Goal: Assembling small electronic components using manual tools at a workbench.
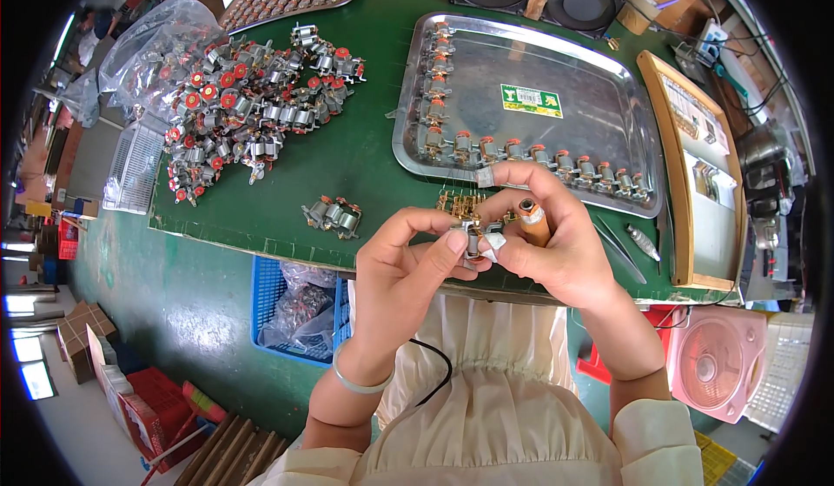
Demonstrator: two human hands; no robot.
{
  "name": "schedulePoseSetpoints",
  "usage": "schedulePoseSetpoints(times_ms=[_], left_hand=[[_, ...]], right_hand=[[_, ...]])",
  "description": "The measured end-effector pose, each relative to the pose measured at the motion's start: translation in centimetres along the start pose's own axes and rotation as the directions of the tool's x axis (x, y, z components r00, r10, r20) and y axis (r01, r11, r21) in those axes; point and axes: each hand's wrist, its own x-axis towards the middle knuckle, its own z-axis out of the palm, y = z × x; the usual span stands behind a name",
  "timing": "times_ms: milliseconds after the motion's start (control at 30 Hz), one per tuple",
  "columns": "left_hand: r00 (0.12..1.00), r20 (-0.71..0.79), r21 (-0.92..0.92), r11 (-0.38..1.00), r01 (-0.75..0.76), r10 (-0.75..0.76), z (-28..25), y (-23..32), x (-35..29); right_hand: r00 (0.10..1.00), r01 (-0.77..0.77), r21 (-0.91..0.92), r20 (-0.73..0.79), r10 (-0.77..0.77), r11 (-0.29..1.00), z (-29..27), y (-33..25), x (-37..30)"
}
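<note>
Just above the table's front edge, my left hand (408, 251) pinches a small grey motor rotor (473, 243) between thumb and fingers. My right hand (560, 238) closes on the rotor's other side, with white wrapping on its thumb and a fingertip. A brown, round-ended handle (532, 221) is also tucked in the right hand; the rest of that tool is hidden. Small brass-coloured pieces (460, 203) lie just beyond the fingers. Several rotors (332, 217) sit together on the green table, left of my hands. Fingers hide part of the held rotor.
A metal tray (582, 78) carries rotors along its left and near edges. A large rotor pile (252, 104) spreads at the left beside a plastic bag (165, 43). Tweezers (621, 251) and a wooden-framed box (695, 169) lie right. A blue crate (268, 304) stands below.
</note>
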Motion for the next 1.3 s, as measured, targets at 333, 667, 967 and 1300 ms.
schedulePoseSetpoints(times_ms=[333, 667, 967, 1300], left_hand=[[0.999, -0.041, 0.048, 0.999, 0.002, 0.000, 0.3, -0.1, 0.0], [0.998, 0.036, 0.060, 0.996, -0.059, 0.057, -0.3, -0.2, 0.1], [0.996, -0.061, 0.001, 0.997, -0.071, 0.071, -2.1, 0.2, -0.5], [0.971, -0.180, -0.185, 0.964, -0.193, 0.160, -1.8, -1.0, 0.0]], right_hand=[[1.000, -0.015, -0.008, 0.024, 0.015, 1.000, -0.4, 0.1, 0.0], [0.997, 0.070, -0.067, -0.009, -0.071, 0.995, -0.7, 0.7, -0.2], [0.942, 0.234, -0.657, -0.028, -0.333, 0.717, -0.8, -0.5, -1.1], [0.921, 0.377, -0.250, 0.003, -0.389, 0.892, 0.4, 3.2, -2.5]])
